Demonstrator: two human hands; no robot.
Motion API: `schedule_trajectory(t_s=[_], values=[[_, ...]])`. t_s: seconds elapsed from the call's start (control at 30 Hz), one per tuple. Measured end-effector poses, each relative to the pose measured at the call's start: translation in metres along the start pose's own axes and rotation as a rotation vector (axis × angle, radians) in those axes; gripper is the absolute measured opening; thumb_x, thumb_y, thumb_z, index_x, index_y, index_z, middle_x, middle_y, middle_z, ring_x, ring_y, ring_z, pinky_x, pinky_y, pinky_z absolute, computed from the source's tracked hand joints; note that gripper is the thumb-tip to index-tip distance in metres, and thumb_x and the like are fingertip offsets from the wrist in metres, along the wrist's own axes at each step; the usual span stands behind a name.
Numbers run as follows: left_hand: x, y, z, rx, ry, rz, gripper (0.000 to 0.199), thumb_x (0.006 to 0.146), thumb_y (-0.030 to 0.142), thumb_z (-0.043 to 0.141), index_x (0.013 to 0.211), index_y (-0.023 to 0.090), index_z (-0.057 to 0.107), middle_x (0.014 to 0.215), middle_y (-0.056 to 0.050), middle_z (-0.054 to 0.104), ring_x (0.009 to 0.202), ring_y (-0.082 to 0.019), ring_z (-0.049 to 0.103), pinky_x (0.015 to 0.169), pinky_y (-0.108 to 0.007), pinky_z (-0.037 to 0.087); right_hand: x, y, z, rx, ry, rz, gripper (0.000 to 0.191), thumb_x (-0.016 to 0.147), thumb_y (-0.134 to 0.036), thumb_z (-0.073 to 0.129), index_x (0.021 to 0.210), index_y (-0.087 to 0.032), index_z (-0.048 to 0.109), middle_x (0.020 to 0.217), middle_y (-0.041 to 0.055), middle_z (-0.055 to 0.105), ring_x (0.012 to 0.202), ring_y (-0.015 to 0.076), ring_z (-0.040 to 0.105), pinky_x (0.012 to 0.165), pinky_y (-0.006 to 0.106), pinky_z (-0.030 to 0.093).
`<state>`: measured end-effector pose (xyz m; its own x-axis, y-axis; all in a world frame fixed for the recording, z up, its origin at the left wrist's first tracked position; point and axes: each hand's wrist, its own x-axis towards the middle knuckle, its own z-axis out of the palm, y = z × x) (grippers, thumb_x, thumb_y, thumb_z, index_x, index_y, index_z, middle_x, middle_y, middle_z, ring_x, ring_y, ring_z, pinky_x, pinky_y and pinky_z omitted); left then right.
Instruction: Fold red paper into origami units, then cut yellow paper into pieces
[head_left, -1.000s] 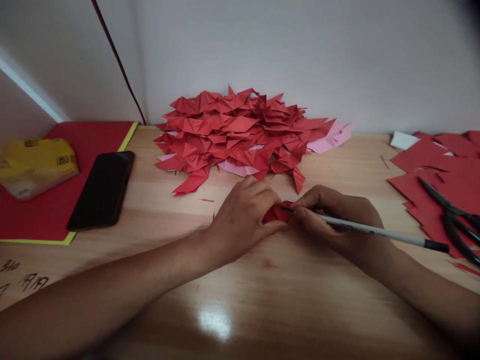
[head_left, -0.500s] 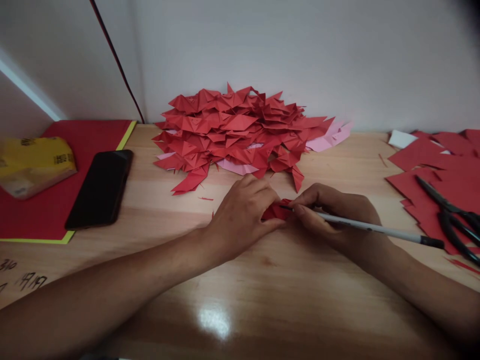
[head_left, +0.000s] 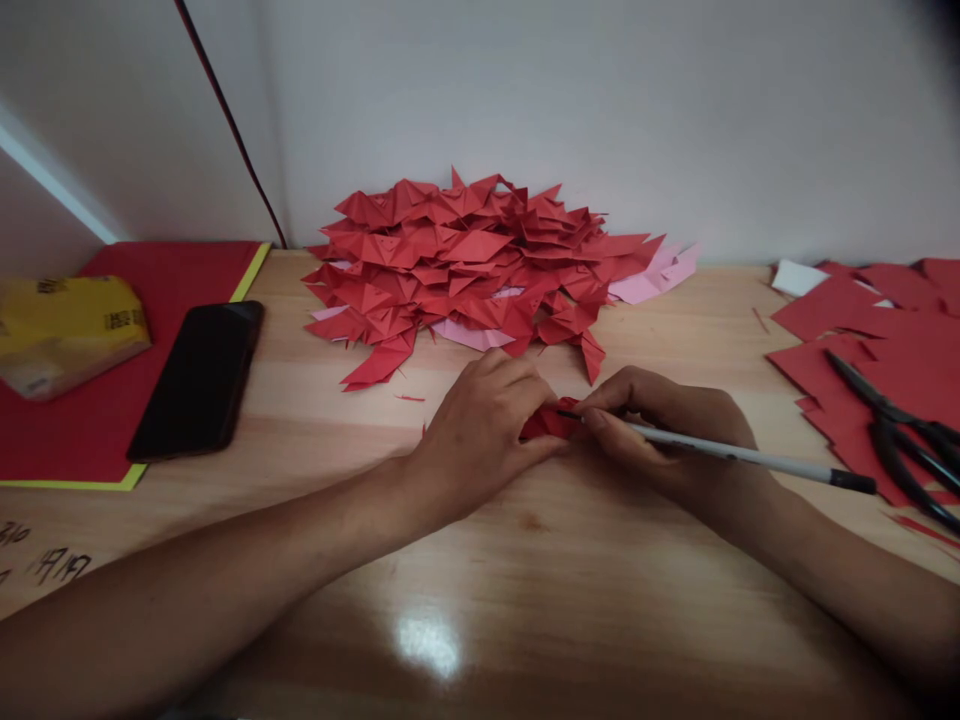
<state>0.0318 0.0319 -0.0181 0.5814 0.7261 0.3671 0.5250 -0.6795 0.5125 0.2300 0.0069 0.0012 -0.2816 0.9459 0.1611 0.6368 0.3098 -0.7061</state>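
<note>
A small folded red paper piece (head_left: 541,424) lies on the table between my hands, mostly covered by fingers. My left hand (head_left: 484,435) grips it from the left, thumb along its near edge and fingers over the far side. Pinched in my right hand (head_left: 652,420) is a slim white pen (head_left: 742,453) with a black end, its dark tip at the red paper. Just beyond my hands rises a heap of folded red paper pieces (head_left: 465,250), with a few pink ones (head_left: 656,272) among them.
Left stand a black phone (head_left: 199,380), red sheets with a yellow one beneath (head_left: 67,440), and a yellow packet (head_left: 75,330). Black-handled scissors (head_left: 892,430) rest on loose red paper (head_left: 832,310) at right. A wall (head_left: 525,90) closes the back; handwriting marks the wooden table (head_left: 337,630).
The hands keep nearly the same pose. The pen's back end has swung slightly left. The whole view has shifted a little.
</note>
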Motion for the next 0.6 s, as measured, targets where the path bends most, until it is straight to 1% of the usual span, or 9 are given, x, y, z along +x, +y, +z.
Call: schedule_trajectory(t_s=[0.27,0.4,0.6], values=[[0.0001,-0.0006,0.0001,0.001,-0.003,-0.009,0.022,0.081,0.036,0.072,0.086,0.017,0.063,0.090,-0.006,0.064,0.091,-0.023,0.056,0.082,-0.038,0.045,-0.0005,-0.0024,0.0003,0.008,0.012,0.003,0.015,0.088,-0.033,0.059,0.077,-0.023,0.062,0.058,-0.0025,0.059,0.046,0.0100,0.047,0.042,0.025,0.031],[0.0002,0.0000,-0.0004,-0.002,-0.005,-0.013,0.021,0.081,0.034,0.072,0.087,0.016,0.063,0.091,-0.006,0.065,0.090,-0.022,0.055,0.081,-0.037,0.044,-0.0006,-0.0022,0.0000,0.003,0.005,0.003,0.015,0.088,-0.032,0.059,0.076,-0.023,0.062,0.058,-0.0030,0.058,0.047,0.0094,0.047,0.043,0.024,0.031],[0.0001,-0.0001,-0.0004,-0.007,0.009,-0.002,0.020,0.081,0.033,0.072,0.086,0.015,0.063,0.090,-0.006,0.065,0.091,-0.022,0.055,0.081,-0.038,0.044,0.0002,-0.0015,0.0000,-0.010,0.011,-0.022,0.018,0.088,-0.034,0.059,0.076,-0.022,0.062,0.058,-0.0025,0.059,0.047,0.0093,0.048,0.042,0.023,0.031]])
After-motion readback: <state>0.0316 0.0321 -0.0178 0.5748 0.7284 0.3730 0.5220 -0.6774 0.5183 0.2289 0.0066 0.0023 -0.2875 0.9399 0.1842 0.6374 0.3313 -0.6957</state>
